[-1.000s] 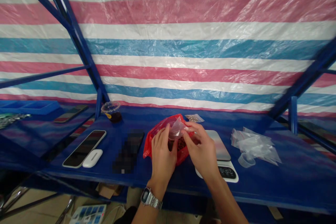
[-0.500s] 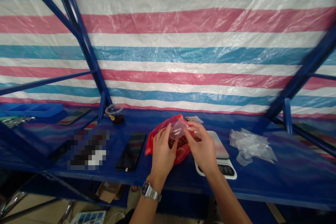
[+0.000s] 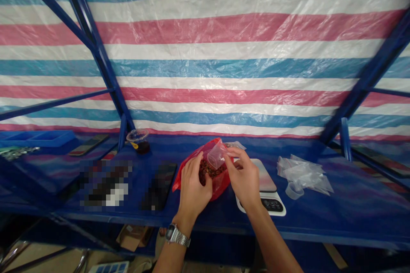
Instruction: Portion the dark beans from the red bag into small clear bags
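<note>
A red plastic bag [image 3: 221, 185] stands open on the blue table, with small reddish-brown dried pieces [image 3: 206, 169] inside. My left hand [image 3: 194, 190] rests against the bag's left side, thumb and fingers apart around the opening. Between the thumb and fingers of my right hand [image 3: 243, 175] is a small clear plastic bag [image 3: 216, 156], held over the dried pieces. A white kitchen scale [image 3: 266, 181] lies just right of the red bag, partly behind my right hand.
Clear plastic bags [image 3: 304, 172] lie in a pile to the right, beside a small clear cup [image 3: 294, 190]. A black phone [image 3: 160, 185] and a lidded cup of dark liquid [image 3: 139, 141] are on the left. Blue frame posts [image 3: 110, 76] stand before the striped sheet.
My left hand has moved away from the clear bag and slightly left. The clear bag now hangs from my right hand alone, and more of the dried pieces shows.
</note>
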`<state>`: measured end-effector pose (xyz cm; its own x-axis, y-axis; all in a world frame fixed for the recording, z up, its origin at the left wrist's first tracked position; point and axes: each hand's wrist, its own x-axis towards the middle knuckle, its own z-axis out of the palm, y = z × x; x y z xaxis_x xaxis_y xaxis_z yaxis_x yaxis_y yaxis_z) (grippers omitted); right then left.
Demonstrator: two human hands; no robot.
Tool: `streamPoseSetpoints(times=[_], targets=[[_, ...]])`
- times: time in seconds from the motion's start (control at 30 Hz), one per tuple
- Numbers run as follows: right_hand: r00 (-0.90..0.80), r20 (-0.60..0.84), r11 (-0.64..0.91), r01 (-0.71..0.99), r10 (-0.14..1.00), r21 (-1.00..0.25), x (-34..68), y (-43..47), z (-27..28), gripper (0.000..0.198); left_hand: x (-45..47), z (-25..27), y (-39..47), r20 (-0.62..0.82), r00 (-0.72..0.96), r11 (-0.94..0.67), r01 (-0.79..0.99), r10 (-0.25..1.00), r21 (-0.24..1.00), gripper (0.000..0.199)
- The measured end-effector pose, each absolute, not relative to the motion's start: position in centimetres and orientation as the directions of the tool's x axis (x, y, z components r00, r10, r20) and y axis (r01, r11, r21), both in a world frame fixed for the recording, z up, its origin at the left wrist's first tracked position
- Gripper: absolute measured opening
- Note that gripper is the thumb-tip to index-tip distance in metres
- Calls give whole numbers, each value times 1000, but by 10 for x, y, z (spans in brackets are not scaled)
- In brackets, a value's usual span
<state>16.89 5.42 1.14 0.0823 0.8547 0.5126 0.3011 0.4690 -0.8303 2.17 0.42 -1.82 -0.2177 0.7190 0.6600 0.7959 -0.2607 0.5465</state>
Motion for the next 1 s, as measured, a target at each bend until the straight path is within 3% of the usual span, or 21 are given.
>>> streamPoseSetpoints(times=[0.2, 0.37, 0.47, 0.53, 0.63, 0.7, 0.77, 0.87, 1.0], targets=[[4, 525, 514, 202, 851, -834, 167, 49, 13, 23, 22, -22, 5, 655, -178, -262, 816, 734, 515, 78], [-14, 516, 510, 170, 857, -843, 165, 45, 14, 27, 22, -24, 14, 673, -280, -232, 792, 684, 565, 55], [-12, 501, 494, 181, 866, -850, 170, 47, 16, 34, 20, -20, 14, 677, -273, -236, 795, 684, 559, 54], [52, 516, 495, 216, 855, -842, 182, 52, 21, 38, 19, -17, 12, 680, -261, -240, 801, 685, 549, 61], [305, 577, 475, 349, 758, -808, 220, 68, 30, 40, 16, -15, 7, 694, -243, -226, 830, 678, 511, 62], [478, 575, 360, 470, 664, -806, 258, 82, 33, 41, 13, -14, 5, 709, -243, -201, 854, 662, 480, 53], [586, 525, 137, 577, 618, -805, 298, 93, 30, 38, 10, -12, 2, 739, -249, -180, 876, 626, 447, 43], [529, 433, -122, 724, 730, -679, 344, 102, 15, 34, 8, -7, -4, 782, -328, -89, 896, 529, 435, 34], [417, 525, -172, 875, 742, -452, 361, 99, -5, 44, 10, -1, -16, 720, -515, 173, 851, 465, 496, 43]])
